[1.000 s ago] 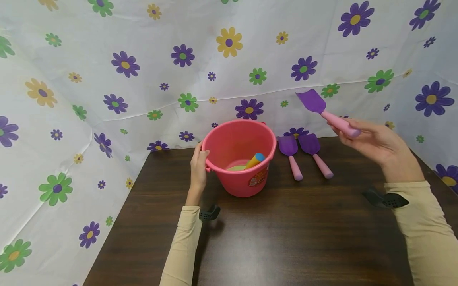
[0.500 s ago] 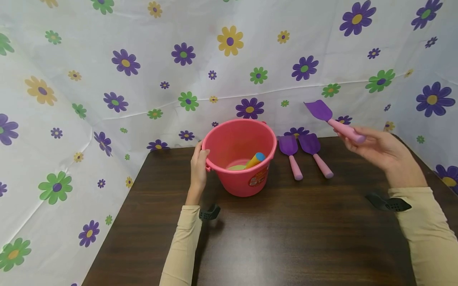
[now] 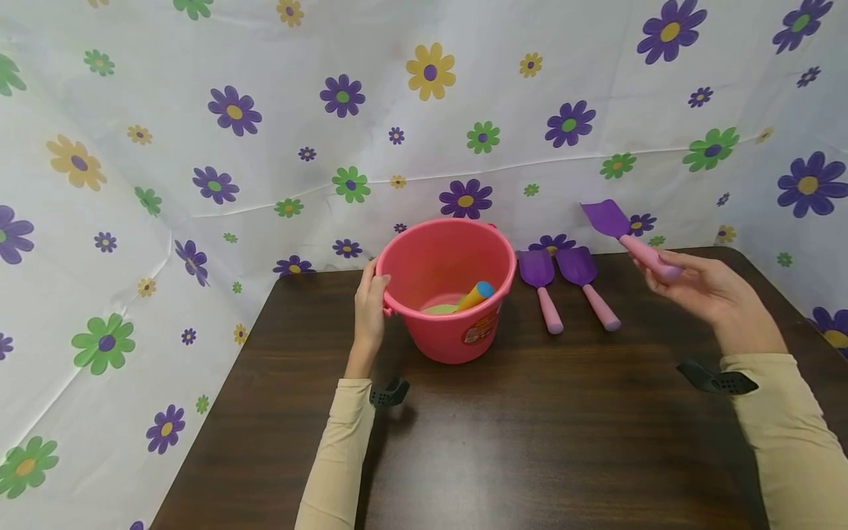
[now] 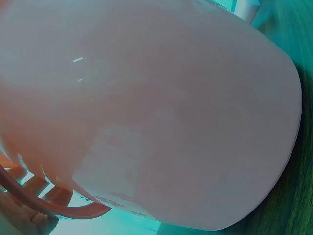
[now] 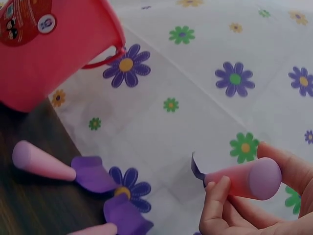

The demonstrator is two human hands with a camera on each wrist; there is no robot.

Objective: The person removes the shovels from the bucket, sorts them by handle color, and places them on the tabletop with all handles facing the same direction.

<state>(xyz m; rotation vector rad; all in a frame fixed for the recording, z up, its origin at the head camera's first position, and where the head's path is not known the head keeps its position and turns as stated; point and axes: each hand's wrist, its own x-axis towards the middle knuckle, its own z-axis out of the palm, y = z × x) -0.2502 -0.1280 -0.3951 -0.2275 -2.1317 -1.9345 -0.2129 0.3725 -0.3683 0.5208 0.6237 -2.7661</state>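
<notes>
A pink bucket (image 3: 444, 258) stands on the dark table, and my left hand (image 3: 368, 305) grips its left rim. In the left wrist view the bucket's wall (image 4: 186, 112) fills most of the picture, with fingers (image 4: 34, 196) behind the curved handle (image 4: 68, 209). Inside the bucket lie a yellow piece with a blue end (image 3: 477, 296) and something light green (image 3: 440, 309). My right hand (image 3: 709, 291) pinches the pink handle of a toy shovel (image 3: 652, 259), its purple blade raised toward the left. Two matching shovels (image 3: 550, 309) (image 3: 599, 305) lie side by side right of the bucket.
The dark wooden table (image 3: 503, 449) meets a white flowered cloth (image 3: 278, 88) hung at the back and sides. Blades of the two lying shovels reach the table's back edge. A dark band (image 3: 715, 378) sits at each wrist.
My right hand has moved right and down with the shovel, bringing it lower over the back right of the table. The left hand stays on the bucket's rim.
</notes>
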